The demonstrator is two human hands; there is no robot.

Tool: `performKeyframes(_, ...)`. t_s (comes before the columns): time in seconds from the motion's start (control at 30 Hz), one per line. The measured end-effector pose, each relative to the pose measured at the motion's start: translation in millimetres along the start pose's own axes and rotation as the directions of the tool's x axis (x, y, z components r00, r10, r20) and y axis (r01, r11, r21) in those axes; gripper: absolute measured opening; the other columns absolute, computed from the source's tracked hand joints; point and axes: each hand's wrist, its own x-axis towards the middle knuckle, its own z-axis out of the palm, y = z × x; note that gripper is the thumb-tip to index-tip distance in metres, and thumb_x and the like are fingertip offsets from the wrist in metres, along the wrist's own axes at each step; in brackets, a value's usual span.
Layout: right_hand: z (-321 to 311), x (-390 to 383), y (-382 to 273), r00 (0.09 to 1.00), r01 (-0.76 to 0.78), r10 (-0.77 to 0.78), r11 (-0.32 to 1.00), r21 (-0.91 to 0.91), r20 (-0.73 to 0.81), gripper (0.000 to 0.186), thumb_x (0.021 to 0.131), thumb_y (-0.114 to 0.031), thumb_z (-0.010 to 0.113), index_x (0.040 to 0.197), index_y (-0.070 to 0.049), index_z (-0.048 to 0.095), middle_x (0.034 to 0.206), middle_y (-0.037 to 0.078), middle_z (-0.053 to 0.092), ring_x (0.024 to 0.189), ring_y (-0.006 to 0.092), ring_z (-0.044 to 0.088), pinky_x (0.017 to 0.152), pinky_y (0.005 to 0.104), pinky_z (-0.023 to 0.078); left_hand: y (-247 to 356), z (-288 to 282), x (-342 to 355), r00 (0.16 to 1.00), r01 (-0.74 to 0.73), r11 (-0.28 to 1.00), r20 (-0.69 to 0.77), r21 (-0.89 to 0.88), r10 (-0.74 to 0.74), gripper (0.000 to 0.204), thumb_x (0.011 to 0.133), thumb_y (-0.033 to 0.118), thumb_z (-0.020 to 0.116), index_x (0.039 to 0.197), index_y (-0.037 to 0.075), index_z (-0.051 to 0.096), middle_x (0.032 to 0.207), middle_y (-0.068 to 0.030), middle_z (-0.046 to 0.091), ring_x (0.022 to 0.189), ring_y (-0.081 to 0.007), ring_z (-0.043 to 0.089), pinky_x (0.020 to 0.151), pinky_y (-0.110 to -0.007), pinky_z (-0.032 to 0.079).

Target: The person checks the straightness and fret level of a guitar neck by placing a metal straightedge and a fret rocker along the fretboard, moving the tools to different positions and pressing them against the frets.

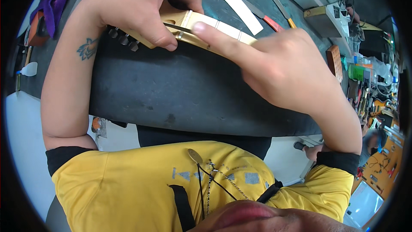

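A pale wooden guitar neck (pixel 231 30) lies across the far part of the dark bench, its headstock to the left with metal tuning pegs (pixel 124 40) along the near edge. My left hand (pixel 137 6) wraps the headstock end, thumb on the near side and fingers beyond, partly blurred. A slim dark tool (pixel 178 28) lies over the neck by the light nut (pixel 186 18). My right hand (pixel 279 66) reaches in from the right, index finger stretched along the neck with its tip on that tool. Its other fingers are curled and mostly hidden.
A white strip (pixel 236 6) lies beyond the neck, beside a red-handled tool (pixel 271 22) and a yellow-handled one (pixel 281 6). The dark bench top (pixel 184 90) curves before me. Purple cloth (pixel 53 4) hangs far left. Another person (pixel 371 141) is at the right.
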Motion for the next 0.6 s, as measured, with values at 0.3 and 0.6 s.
performKeyframes(0.3,-12.4,-85.2,74.7,0.819,-0.573,0.574,0.818,-0.048,0.0,0.031,0.106,-0.013,0.065,0.138,-0.01,0.064,0.081,0.02,0.072,0.082,0.0442,0.074,0.074,0.0525,0.056,-14.7,20.5,0.0,0.943,-0.192,0.899,-0.178,0.392,0.28,0.047,0.063,0.01,0.093,0.105,-0.002,0.075,0.1,-0.0125,0.071,0.098,-0.0319,0.071,0.089,-0.039,0.057)
performKeyframes(0.6,13.4,-7.8,40.0,0.796,-0.545,0.599,0.772,0.327,-0.087,0.023,0.102,-0.011,0.075,0.12,0.0,0.068,0.098,0.013,0.066,0.091,0.0232,0.064,0.082,0.0355,0.053,-14.2,20.5,8.3,0.945,-0.197,0.903,-0.173,0.381,0.279,0.046,0.062,0.01,0.091,0.103,-0.003,0.075,0.099,-0.0141,0.072,0.095,-0.0347,0.07,0.085,-0.041,0.057)
